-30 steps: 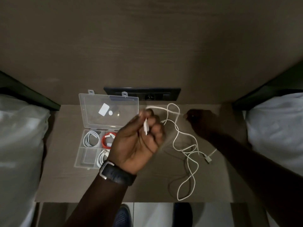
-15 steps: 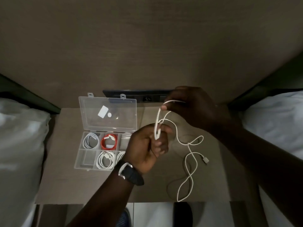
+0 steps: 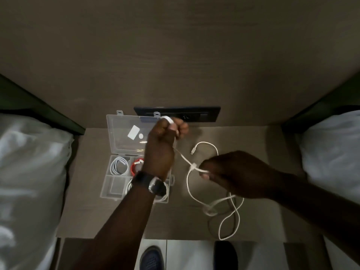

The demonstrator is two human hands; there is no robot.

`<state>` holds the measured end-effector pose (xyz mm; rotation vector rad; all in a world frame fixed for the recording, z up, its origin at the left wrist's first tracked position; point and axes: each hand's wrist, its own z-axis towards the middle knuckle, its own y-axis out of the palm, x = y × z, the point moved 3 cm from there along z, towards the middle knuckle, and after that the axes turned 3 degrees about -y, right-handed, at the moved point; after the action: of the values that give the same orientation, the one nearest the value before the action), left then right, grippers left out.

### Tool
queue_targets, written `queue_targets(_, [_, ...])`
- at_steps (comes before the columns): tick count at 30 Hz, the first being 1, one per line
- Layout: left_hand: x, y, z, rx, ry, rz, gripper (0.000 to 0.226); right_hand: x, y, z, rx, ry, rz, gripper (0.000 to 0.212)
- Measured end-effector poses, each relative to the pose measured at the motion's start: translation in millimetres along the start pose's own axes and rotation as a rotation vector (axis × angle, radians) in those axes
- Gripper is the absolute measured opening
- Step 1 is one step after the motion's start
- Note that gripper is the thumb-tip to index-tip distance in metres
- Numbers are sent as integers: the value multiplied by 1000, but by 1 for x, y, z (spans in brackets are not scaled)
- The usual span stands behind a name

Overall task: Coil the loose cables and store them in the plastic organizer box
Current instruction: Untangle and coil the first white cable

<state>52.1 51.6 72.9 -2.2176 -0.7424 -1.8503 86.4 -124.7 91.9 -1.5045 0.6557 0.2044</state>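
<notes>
A loose white cable point(image 3: 190, 189) runs between both hands and trails in loops onto the nightstand point(image 3: 257, 217). My left hand point(image 3: 165, 137) is raised over the organizer box, fist closed on a small wound loop of the cable. My right hand point(image 3: 231, 172) pinches the cable lower down, where the strand crosses itself. One connector end point(image 3: 192, 152) hangs free between the hands. The clear plastic organizer box point(image 3: 113, 189) lies open at the left, lid point(image 3: 120, 137) back, with a coiled white cable point(image 3: 119, 165) and a coiled red cable point(image 3: 136, 165) in its compartments.
A black socket panel point(image 3: 202, 114) sits on the wall behind the nightstand. White bedding lies at the left point(image 3: 29, 172) and at the right point(image 3: 331, 152). A dark shoe point(image 3: 152, 258) shows on the floor below the nightstand's front edge.
My left hand rose and moved back toward the wall with a wound loop. My right hand dropped from above it to lower right, pinching the cable farther along. The trailing loops shifted.
</notes>
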Motion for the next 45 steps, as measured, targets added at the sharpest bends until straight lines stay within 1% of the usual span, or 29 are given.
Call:
queue_targets(1, [-5,10,-8,-96,-8,124,22,-3,-14,4,61,-37,-16,21])
queue_targets(3, [-17,23,-25,-226,-93,189,23,3,-42,16,240,-58,-35,18])
queue_targets(4, [-21,26,-34,-240,-186,106,23,10,-54,22,314,-30,-30,19])
queue_targets(5, [-22,27,-41,-239,-292,-57,23,18,-62,28,358,9,-20,25])
queue_targets(7, [-19,29,-52,-281,-443,-418,24,30,-60,37,371,72,25,37])
queue_targets(8, [-15,30,-55,-294,-471,-529,25,33,-51,38,371,100,77,38])
queue_targets(10, [-7,30,-56,-296,-476,-653,26,38,-30,38,384,174,190,39])
queue_targets(12, [0,26,-49,-209,-434,-750,27,41,-8,32,371,255,219,37])
queue_targets(14, [10,13,-35,-82,-334,-851,26,36,13,19,284,258,152,27])
queue_targets(16, [20,-2,-19,1,-215,-875,21,19,33,2,107,221,119,24])
queue_targets(18, [22,-8,-8,48,-115,-692,21,-4,37,-11,-17,192,180,25])
queue_targets(20, [19,2,-14,25,41,-173,21,-21,18,-13,-44,126,148,25])
queue_targets(21, [13,12,-22,-44,90,90,20,-23,3,-11,2,77,79,24])
queue_targets(22, [5,23,-32,-121,103,279,20,-22,-15,-8,96,46,23,22])
queue_targets(23, [-2,29,-40,-167,67,357,22,-18,-33,-5,202,35,-7,20])
queue_targets(24, [-6,31,-46,-184,-10,311,25,-11,-48,-1,288,39,-22,18])
queue_targets(26, [-10,32,-54,-218,-211,-15,28,4,-63,8,381,64,18,19])
queue_targets(28, [-5,37,-58,-293,-416,-366,28,19,-56,18,424,118,158,24])
queue_targets(30, [5,40,-59,-353,-528,-612,28,30,-38,26,473,198,324,18])
queue_targets(31, [10,39,-57,-382,-534,-697,27,33,-28,26,475,238,389,14])
queue_targets(33, [21,31,-50,-385,-471,-857,26,32,-4,21,386,290,433,16])
queue_targets(35, [28,19,-37,-275,-381,-950,28,16,14,8,217,247,328,19])
queue_targets(36, [28,11,-31,-200,-332,-943,27,5,21,2,131,216,292,16])
queue_targets(38, [25,-1,-23,-82,-239,-817,22,-18,28,-10,-2,183,307,16])
queue_targets(39, [21,-2,-21,-47,-190,-695,20,-27,28,-16,-40,178,316,18])
queue_targets(41, [14,2,-25,13,-75,-249,18,-39,18,-23,-86,155,229,19])
queue_targets(42, [10,8,-31,-7,-33,-19,18,-39,8,-24,-78,139,166,17])
queue_targets(43, [5,15,-37,-73,-11,144,19,-38,-5,-23,-28,127,117,17])
queue_targets(45, [-3,25,-50,-209,-80,227,23,-27,-34,-19,144,127,69,19])
